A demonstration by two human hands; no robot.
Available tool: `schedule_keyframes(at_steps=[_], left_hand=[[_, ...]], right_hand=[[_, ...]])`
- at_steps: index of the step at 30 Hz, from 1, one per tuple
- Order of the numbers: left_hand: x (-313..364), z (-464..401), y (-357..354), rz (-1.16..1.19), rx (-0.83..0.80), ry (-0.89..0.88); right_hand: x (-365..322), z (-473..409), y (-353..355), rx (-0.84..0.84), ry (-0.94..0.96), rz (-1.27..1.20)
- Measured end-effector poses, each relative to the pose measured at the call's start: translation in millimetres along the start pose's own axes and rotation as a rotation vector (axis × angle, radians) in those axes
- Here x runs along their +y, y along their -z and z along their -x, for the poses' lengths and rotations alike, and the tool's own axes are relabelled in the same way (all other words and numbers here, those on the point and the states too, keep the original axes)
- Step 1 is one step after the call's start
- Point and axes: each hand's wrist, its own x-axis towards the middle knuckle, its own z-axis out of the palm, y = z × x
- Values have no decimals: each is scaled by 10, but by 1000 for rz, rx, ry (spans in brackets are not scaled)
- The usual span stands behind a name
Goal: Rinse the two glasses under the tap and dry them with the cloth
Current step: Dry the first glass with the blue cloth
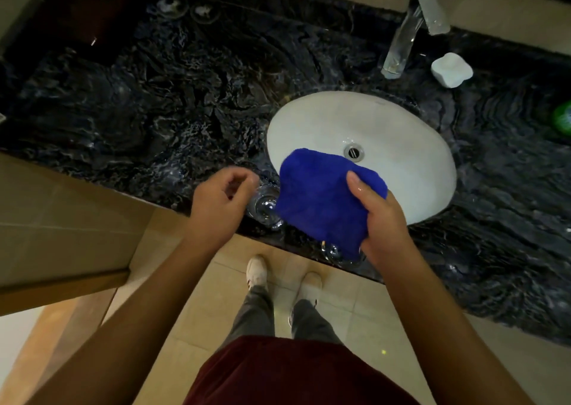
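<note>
- our right hand [381, 219] grips the blue cloth [321, 201] over the sink [401, 133] edge
- our left hand [221, 199], fingers loosely curled, holds nothing, just above a glass [264, 205] on the counter [154, 96]
- second glass [332, 251] mostly hidden under the cloth

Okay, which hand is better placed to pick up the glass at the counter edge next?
Left. The left hand hovers loosely curled and empty right beside the glass, while the right hand is busy gripping the blue cloth.

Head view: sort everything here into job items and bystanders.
For the job:
clear drinking glass on the counter edge
second clear glass, mostly behind the cloth
blue fluffy cloth, held in the right hand
chrome tap
white oval basin

Lying about:
white soap dish
green object at the right edge
</note>
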Motion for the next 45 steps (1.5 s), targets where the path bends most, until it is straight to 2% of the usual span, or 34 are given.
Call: schedule_keyframes(at_steps=[4,9,14,19,21,24,29,35,38,41,45], left_hand=[[-219,25,-146,-339,-167,-181],[-156,49,-353,-719,-374,-317],[-145,0,-414,-828,-328,-268],[-169,-13,-471,-968,-317,-295],[-181,-32,-457,-931,-294,-299],[-253,-107,-289,-749,-290,-151],[-58,-166,61,238,-354,340],[-34,-152,-36,912,-253,430],[-22,-176,-166,1223,-218,523],[-23,-220,-268,1396,-254,578],[48,-254,-365,1372,-284,572]], right_hand=[[97,-147,-59,57,-10,-86],[138,-210,-79,130,-39,-160],[156,-196,-60,133,-35,-158],[165,-174,-63,142,-31,-154],[166,-163,-65,135,-27,-146],[159,-154,-62,114,-11,-112],[73,-164,-69,116,15,-136],[39,-199,-124,133,74,-130],[22,-192,-226,80,117,-141],[38,-199,-370,46,160,-155],[129,-309,-511,35,210,-163]])
